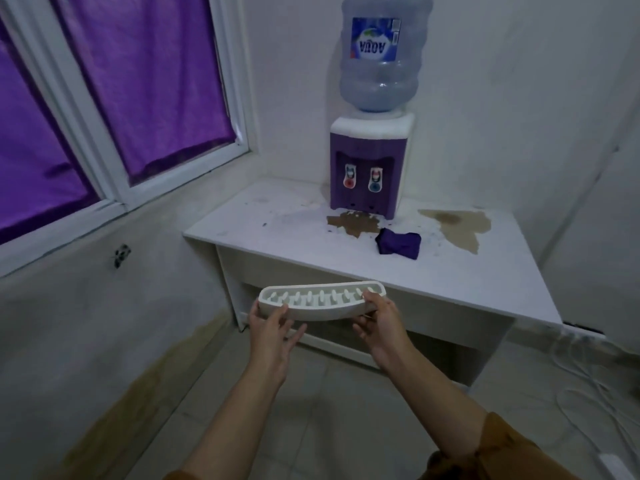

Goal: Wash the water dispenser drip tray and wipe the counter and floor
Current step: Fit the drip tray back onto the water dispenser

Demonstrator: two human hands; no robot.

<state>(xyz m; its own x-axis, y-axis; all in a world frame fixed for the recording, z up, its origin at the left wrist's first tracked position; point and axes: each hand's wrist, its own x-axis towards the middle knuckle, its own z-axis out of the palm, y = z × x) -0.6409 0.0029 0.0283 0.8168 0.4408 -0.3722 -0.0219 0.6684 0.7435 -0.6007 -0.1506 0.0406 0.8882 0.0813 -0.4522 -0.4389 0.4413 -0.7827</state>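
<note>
While the head view looked down over both forearms, the white curved plastic drip tray was held level in the air before the front edge of the white counter, well apart from the purple-and-white water dispenser. The left hand gripped its left end, thumb on top, fingers spread beneath. The right hand pinched the right rim, fingers curled under. A crumpled purple cloth lay on the counter near brown stains.
</note>
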